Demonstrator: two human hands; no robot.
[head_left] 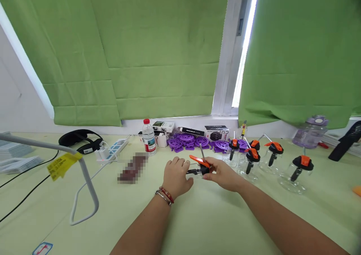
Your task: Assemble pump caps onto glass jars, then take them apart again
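A clear glass jar (194,171) with a black and orange lid lies tipped on its side between my hands, above the middle of the table. My left hand (176,176) is wrapped round the glass body and hides most of it. At the lid end, my right hand (221,173) grips the black collar with thumb and fingers beside the raised orange lever (199,160). A thin metal piece sticks up from the lid. To the right stand several similar jars upright, among them one jar (293,178) with a black handle and orange lever.
Behind my hands lie several purple plastic parts (186,140) and a boxed cup holder (217,133). A red-capped water bottle (149,138), a power strip (116,150) and a black headset (80,138) are leftward. A grey metal frame (90,187) rises at left; a purple jug (310,133) stands at right.
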